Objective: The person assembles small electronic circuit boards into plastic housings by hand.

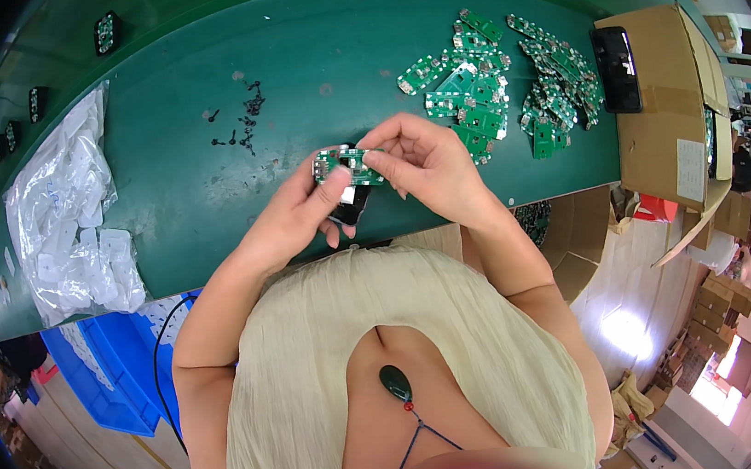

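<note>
Basically the L hand [305, 203] n R hand [428, 168] are pinching a green PCB [358, 168] between them over the workbench [189, 186], prob feeling light, stiff, kinda fragile, w/ edges looking safest to grip.

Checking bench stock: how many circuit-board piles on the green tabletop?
2: the left pile beyond and to the right of the right hand, the right pile near the cardboard box.

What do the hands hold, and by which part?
A green circuit board: left hand with thumb near its middle, right hand at its right end. The left hand seemingly also holds a dark object.
</note>
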{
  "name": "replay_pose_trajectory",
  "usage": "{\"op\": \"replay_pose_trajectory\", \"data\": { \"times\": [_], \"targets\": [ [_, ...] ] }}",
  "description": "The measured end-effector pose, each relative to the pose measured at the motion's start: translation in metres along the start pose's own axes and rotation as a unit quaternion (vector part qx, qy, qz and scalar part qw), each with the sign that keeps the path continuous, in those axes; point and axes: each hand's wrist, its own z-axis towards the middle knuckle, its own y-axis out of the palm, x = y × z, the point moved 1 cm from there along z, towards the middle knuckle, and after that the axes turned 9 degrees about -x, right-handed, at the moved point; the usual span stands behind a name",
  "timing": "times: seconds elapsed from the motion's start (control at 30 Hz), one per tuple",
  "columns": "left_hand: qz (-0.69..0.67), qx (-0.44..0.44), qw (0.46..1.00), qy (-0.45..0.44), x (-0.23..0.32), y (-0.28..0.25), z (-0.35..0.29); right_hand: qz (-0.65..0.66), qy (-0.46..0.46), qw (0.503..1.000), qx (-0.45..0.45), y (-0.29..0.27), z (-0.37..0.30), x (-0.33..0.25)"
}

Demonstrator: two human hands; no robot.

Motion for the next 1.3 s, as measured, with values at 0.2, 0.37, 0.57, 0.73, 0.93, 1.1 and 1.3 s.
{"op": "replay_pose_trajectory", "data": {
  "times": [0.2, 0.37, 0.57, 0.73, 0.93, 1.1, 1.3],
  "targets": [
    [-0.007, 0.07, 0.997, 0.038, -0.005, 0.002, 0.004, -0.239, -0.098, 0.964, 0.063, 0.005, -0.004, -0.004],
    [0.057, 0.109, 0.99, 0.067, -0.006, 0.003, 0.008, -0.282, -0.192, 0.93, 0.133, 0.012, 0.002, -0.001],
    [0.045, 0.132, 0.989, 0.055, -0.004, 0.005, 0.007, -0.164, -0.21, 0.959, 0.092, 0.025, 0.007, 0.01],
    [0.011, 0.111, 0.992, 0.057, -0.003, 0.005, 0.006, -0.131, -0.22, 0.964, 0.068, 0.025, 0.009, 0.013],
    [-0.038, 0.074, 0.997, -0.002, 0.005, 0.006, 0.005, 0.137, -0.191, 0.972, 0.018, 0.027, 0.013, 0.024],
    [-0.05, 0.085, 0.995, -0.008, 0.004, 0.005, 0.004, 0.165, -0.143, 0.975, 0.043, 0.03, 0.012, 0.02],
    [-0.049, 0.084, 0.995, -0.009, 0.002, 0.004, 0.004, 0.093, -0.157, 0.982, 0.051, 0.029, 0.012, 0.024]
  ]
}}
